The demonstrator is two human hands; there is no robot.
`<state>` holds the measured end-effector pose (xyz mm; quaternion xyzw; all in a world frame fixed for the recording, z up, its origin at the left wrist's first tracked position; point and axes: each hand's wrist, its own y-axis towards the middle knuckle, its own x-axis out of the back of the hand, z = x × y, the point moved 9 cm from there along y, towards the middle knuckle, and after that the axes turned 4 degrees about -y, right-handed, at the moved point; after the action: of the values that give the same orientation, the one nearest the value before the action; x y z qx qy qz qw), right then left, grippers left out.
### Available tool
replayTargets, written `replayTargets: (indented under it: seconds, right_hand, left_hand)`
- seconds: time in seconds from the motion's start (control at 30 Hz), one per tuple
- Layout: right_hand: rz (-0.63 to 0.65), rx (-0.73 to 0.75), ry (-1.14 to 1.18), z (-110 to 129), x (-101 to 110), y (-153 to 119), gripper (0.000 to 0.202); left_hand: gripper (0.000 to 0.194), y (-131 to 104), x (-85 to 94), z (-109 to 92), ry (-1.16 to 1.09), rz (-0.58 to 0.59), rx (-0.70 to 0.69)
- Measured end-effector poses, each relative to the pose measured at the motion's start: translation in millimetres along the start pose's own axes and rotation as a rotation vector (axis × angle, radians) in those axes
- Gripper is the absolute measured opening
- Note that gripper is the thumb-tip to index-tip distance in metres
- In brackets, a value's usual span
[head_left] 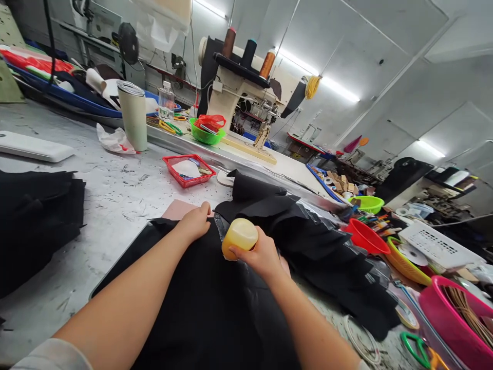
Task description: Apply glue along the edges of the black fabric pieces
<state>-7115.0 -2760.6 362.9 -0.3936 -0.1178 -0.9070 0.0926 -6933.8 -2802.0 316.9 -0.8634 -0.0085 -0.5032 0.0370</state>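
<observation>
My right hand (265, 254) is wrapped round a translucent bottle (241, 235) with yellowish contents. The bottle is tilted, its flat end towards me, over a shiny strip along the edge of a black fabric piece (200, 288). Its other end is hidden. At the far edge of that fabric, my left hand (195, 222) is closed, fingers pinched on the cloth. A pink sheet (179, 209) shows just beyond my left hand. Overlapping black pieces (308, 234) with shiny edges lie to the right of the bottle.
A black fabric stack (38, 221) lies left. Beyond my hands are a red basket (188, 170), a cream tumbler (133, 118) and a green bowl (207, 132). A sewing machine (223, 97) stands behind. At right are a pink tub (442, 313) and green-handled scissors (415, 348).
</observation>
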Motion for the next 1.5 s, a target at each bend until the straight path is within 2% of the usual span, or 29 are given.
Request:
replayTargets:
  seconds: [0.23, 0.43, 0.67, 0.9, 1.03, 1.17, 1.27, 1.37, 1.43, 1.5]
  right_hand:
    - [0.022, -0.024, -0.134, -5, 17, -35, 0.042]
    - [0.071, 0.015, -0.117, -12, 21, -67, 0.045]
    - [0.084, 0.001, 0.054, -16, 36, -105, 0.042]
    - [0.069, 0.009, 0.028, -27, 46, -140, 0.044]
    - [0.070, -0.033, 0.051, -35, 49, -160, 0.047]
    - [0.001, -0.018, 0.067, -35, 46, -152, 0.050]
    - [-0.083, 0.044, 0.058, -25, 36, -125, 0.050]
    - [-0.196, 0.045, 0.086, -20, 32, -96, 0.052]
    - [-0.280, 0.010, 0.148, -24, 40, -87, 0.051]
    - [-0.348, -0.059, 0.271, -38, 56, -89, 0.050]
  left_hand:
    - [0.022, 2, 2.9, -3, 0.029, -0.011, -0.010]
    - [0.023, 4, 2.5, -3, 0.053, -0.017, -0.005]
    - [0.022, 6, 5.3, -3, 0.051, -0.038, 0.005]
    - [0.021, 8, 6.1, -1, 0.068, -0.053, 0.012]
    - [0.021, 8, 6.5, -2, 0.062, -0.053, 0.001]
    - [0.021, 6, 6.4, -3, 0.085, -0.041, 0.016]
    - [0.024, 4, 6.9, -5, 0.104, -0.038, 0.021]
    - [0.029, 1, 9.5, -10, 0.104, -0.044, -0.019]
    - [0.035, -1, 11.5, -11, 0.121, -0.037, -0.021]
    - [0.040, -3, 13.4, -10, 0.157, -0.022, 0.003]
